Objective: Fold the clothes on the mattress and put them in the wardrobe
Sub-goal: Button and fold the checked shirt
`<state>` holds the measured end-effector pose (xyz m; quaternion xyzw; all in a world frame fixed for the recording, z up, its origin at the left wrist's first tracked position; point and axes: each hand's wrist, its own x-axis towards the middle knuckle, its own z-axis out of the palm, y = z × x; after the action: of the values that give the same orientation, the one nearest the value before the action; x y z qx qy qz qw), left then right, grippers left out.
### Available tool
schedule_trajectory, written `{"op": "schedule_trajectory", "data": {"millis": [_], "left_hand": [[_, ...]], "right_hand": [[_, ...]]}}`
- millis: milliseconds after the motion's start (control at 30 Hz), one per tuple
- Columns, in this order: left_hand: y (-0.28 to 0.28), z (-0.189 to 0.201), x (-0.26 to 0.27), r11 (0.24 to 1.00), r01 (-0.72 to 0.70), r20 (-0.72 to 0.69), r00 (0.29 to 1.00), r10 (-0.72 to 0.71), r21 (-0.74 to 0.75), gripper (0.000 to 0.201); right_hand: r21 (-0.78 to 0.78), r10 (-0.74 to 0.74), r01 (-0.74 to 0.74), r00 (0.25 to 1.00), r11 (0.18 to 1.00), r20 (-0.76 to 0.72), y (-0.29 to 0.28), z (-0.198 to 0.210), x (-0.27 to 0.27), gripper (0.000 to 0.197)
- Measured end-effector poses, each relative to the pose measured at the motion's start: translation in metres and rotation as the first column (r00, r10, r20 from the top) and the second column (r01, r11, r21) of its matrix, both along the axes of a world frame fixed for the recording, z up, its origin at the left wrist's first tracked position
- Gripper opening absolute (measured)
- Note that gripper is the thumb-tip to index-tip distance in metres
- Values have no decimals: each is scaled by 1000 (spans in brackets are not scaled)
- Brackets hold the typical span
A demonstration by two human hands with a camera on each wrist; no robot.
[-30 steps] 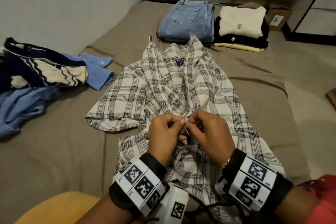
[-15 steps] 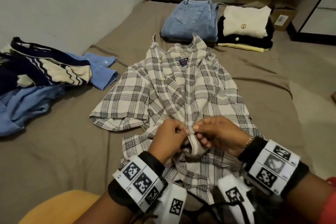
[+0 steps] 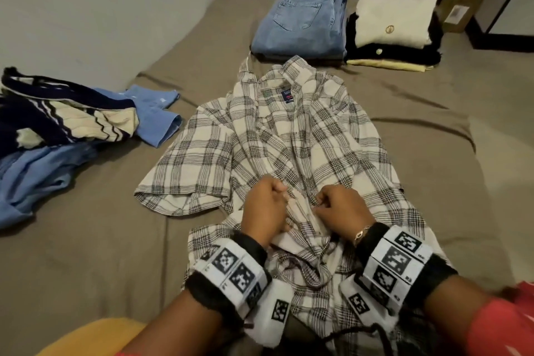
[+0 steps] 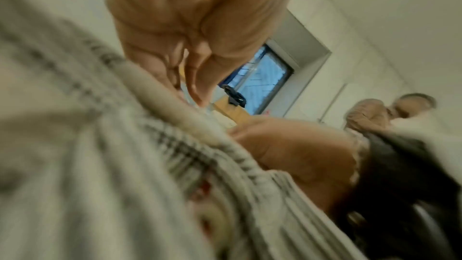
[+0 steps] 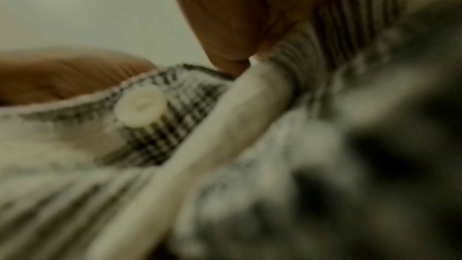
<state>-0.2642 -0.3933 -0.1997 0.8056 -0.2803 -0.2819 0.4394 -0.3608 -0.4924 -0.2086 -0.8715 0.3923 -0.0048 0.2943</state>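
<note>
The left hand (image 3: 265, 208) and the right hand (image 3: 342, 206) sit close together over the front opening of the plaid shirt (image 3: 289, 139), each with its fingers curled into a narrow grip that pinches one edge of the cloth. In the right wrist view a pale button (image 5: 141, 105) shows on the checked edge just beside the fingers (image 5: 240, 27). The shirt lies spread on the mattress (image 3: 86, 240), collar at the far end, hem near the person. To the left, a heap of unfolded clothes (image 3: 57, 130) in navy, cream and blue lies by the wall. At the far end, folded jeans (image 3: 303, 23) rest just beside a stack of folded tops (image 3: 396, 26), cream on black on yellow. A cardboard box (image 3: 459, 9) stands beyond the stack.
</note>
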Motion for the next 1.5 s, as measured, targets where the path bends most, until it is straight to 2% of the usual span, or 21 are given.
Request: {"op": "schedule_trajectory", "data": {"millis": [33, 100, 167, 233, 300, 433, 500, 567, 667, 800, 867, 967, 1167, 1300, 1400, 1500], "left_hand": [[-2, -4, 5, 999, -50, -73, 996, 50, 2, 17], [-4, -12, 7, 998, -46, -167, 985, 53, 45, 14], [-6, -19, 6, 996, 3, -108, 994, 6, 91, 16], [-9, -21, 5, 991, 37, 8, 999, -38, 130, 21], [-11, -19, 3, 989, 36, 47, 998, -43, 144, 26], [-8, -5, -3, 999, 21, 124, 992, -26, 41, 27], [-8, 4, -6, 998, 15, 49, 999, -12, -57, 21], [-6, 11, -9, 991, -16, -92, 996, 3, -136, 12], [-4, 16, -13, 981, -47, -183, 983, 12, -189, 6], [-4, 12, -17, 978, -46, -99, 995, 26, -204, 19], [-4, 12, -19, 977, -41, -72, 997, 26, -208, 23], [-4, 11, -18, 968, -83, -144, 988, 50, -236, 21], [-3, 14, -16, 956, -155, -208, 973, 104, -250, 19], [-3, 12, -15, 950, -180, -212, 969, 127, -254, 20], [-2, 12, -15, 945, -184, -202, 971, 131, -271, 22], [-2, 14, -15, 939, -174, -212, 971, 112, -298, 20]], "right_hand": [[8, -13, 13, 1000, 1000, -2, -3, -1, 0, 15], [29, -38, 38, 999, 999, 8, -6, -4, -1, 24], [54, -57, 56, 998, 997, 17, -7, -6, 0, 35], [87, -73, 70, 997, 994, 33, -8, -8, 1, 34], [127, -90, 82, 994, 989, 63, -8, -9, 1, 30], [238, -199, 135, 942, 962, 271, -5, -3, 0, 27], [309, -234, 108, 883, 945, 407, -2, 3, -1, 27], [345, -247, 78, 843, 935, 477, 1, 8, -1, 26], [335, -278, 106, 805, 936, 525, 3, 9, -3, 29], [246, -271, 151, 762, 957, 587, 6, 13, -3, 29], [186, -218, 131, 770, 974, 600, 7, 14, -3, 27], [159, -162, 87, 810, 983, 564, 10, 10, -4, 19], [283, -202, 31, 775, 958, 598, 11, 9, -4, 27], [314, -216, 25, 777, 949, 591, 14, 11, -4, 29], [458, -279, -29, 757, 889, 590, 12, 16, -4, 34], [464, -254, -65, 766, 884, 591, 9, 16, -5, 28]]}}
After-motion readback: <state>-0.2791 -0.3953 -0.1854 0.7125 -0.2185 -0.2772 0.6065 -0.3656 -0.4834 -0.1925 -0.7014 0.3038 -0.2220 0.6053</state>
